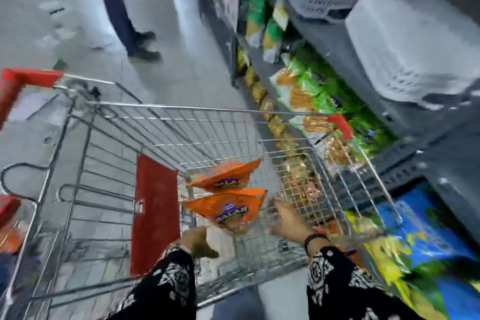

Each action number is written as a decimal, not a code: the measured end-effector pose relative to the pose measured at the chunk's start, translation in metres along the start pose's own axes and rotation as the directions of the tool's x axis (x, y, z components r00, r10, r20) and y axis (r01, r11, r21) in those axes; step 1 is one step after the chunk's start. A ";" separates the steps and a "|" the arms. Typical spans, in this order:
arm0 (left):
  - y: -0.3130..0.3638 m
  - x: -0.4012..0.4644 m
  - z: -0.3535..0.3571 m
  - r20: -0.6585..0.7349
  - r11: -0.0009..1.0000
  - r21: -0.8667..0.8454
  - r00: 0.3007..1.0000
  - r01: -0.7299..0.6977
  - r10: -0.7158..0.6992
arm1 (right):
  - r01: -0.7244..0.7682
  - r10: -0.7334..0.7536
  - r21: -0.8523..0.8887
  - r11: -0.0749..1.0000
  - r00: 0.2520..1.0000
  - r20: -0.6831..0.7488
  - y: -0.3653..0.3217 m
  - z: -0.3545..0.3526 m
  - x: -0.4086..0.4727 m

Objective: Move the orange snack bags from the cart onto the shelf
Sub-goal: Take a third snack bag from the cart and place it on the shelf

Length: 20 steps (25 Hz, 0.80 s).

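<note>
2 orange snack bags (228,202) sit inside the wire cart (197,122), just ahead of both hands. The left hand (197,240) reaches under the nearer bag, fingers blurred, so I cannot tell their grip. The right hand (288,218) has fingers spread, beside the bag. This looks like the pickup step; next comes closing on a bag and lifting toward the shelf (324,91) beyond the right fingers.

2 snack bags (228,195) lie in the cart (181,122); the shelf (324,101) stands to its right
</note>
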<state>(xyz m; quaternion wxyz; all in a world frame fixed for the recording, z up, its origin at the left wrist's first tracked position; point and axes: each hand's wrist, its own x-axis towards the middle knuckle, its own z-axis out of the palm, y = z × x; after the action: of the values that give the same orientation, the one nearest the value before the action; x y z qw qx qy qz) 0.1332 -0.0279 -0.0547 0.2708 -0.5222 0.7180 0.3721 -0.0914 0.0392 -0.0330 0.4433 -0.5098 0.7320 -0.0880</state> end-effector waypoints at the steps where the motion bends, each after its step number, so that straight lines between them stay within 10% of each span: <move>1: -0.008 0.015 0.001 0.012 0.998 0.017 0.998 0.054 -0.055 | -0.023 0.024 -0.021 1.000 0.998 0.063 0.000 0.008 0.017; 9: -0.008 0.090 0.031 -0.237 0.808 -0.572 0.972 -0.140 0.001 | -0.120 0.130 -0.049 0.992 0.914 0.384 0.030 0.061 0.103; 15: 0.004 0.110 0.038 -0.431 0.705 -0.655 0.901 -0.271 -0.054 | -0.304 0.245 0.351 0.885 0.948 0.202 0.032 0.068 0.110; 20: 0.021 0.074 0.018 -0.465 0.614 -0.700 0.885 -0.364 -0.007 | -0.202 0.159 0.254 0.946 0.971 0.180 0.017 0.032 0.078</move>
<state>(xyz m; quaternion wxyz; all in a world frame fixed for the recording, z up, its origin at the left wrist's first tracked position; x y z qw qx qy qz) 0.0908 -0.0502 -0.1169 -0.1807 -0.5781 0.5792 0.5456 -0.0858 -0.0070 -0.1057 0.5711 -0.3806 0.7196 -0.1055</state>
